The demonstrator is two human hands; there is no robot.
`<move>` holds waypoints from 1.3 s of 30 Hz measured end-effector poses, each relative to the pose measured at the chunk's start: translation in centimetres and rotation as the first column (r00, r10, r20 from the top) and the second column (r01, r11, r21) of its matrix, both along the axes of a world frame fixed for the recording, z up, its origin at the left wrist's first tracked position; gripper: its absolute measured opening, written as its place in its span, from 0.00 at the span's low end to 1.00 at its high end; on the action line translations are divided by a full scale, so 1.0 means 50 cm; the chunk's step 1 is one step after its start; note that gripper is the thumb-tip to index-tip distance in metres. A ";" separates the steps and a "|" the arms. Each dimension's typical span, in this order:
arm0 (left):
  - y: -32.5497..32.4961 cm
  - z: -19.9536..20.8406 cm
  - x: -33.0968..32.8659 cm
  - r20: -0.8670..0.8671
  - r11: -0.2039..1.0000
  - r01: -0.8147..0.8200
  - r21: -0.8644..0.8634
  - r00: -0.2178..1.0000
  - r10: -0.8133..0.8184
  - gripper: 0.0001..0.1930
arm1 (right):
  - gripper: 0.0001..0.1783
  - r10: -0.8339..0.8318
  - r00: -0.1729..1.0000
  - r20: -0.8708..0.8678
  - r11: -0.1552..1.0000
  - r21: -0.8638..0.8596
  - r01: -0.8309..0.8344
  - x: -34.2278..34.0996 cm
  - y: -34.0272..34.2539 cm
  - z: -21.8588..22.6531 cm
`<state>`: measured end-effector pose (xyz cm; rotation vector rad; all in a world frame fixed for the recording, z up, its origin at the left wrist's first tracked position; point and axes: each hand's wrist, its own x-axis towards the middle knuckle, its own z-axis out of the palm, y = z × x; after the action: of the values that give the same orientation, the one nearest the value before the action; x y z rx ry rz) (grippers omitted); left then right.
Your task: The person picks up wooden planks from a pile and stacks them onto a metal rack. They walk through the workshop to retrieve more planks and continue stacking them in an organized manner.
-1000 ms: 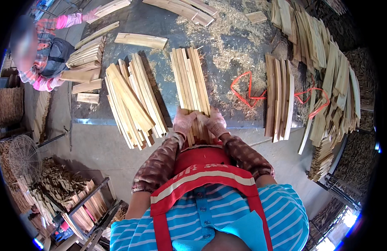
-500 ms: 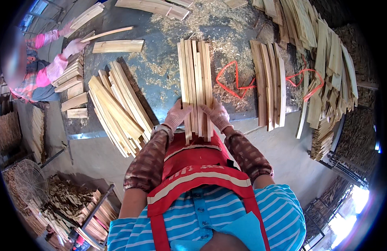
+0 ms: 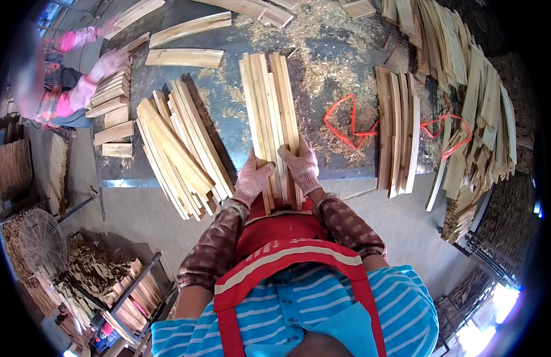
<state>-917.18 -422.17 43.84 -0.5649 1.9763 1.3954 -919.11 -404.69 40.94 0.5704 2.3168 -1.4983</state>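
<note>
A bundle of long pale wooden slats (image 3: 268, 107) is gripped between my two gloved hands, its near end close to my red apron. My left hand (image 3: 253, 177) is closed on the bundle's left side, thumb over the top. From the right, my right hand (image 3: 299, 166) closes on the same slats, its thumb also on top. The slats lie side by side, their far ends slightly uneven. To the left is a loose pile of slats (image 3: 175, 152), some crossing others. On the right, a row of slats (image 3: 397, 131) lies over a red cord (image 3: 354, 128).
The dark table (image 3: 228, 95) is strewn with wood shavings. A large heap of slats (image 3: 475, 119) covers its right end. At the far left a co-worker's gloved hand (image 3: 107, 65) is above short stacked boards (image 3: 112, 98). Single boards (image 3: 185, 58) lie along the back.
The bundle has tilted, its far end going left, and my hands have moved with it. The co-worker's hand has let go of a thin strip. The whole view has shifted slightly.
</note>
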 end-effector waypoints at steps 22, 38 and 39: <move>0.048 0.017 -0.070 -0.269 0.839 -0.315 -0.443 0.940 0.211 0.63 | 0.42 0.524 0.852 -0.014 0.829 -0.220 -0.514 -0.093 0.045 -0.074; 0.064 0.000 -0.120 -0.309 0.793 -0.294 -0.534 0.941 0.142 0.54 | 0.30 0.051 0.905 0.423 0.332 -0.861 0.384 -0.071 0.170 0.002; 0.061 -0.022 -0.110 -0.351 0.792 -0.328 -0.515 0.924 0.155 0.55 | 0.29 0.089 0.880 0.467 0.194 -0.874 0.445 -0.065 0.174 0.001</move>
<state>-922.68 -419.13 42.72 -0.9564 2.6677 1.0534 -922.37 -395.98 40.97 0.6654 0.5602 -2.2536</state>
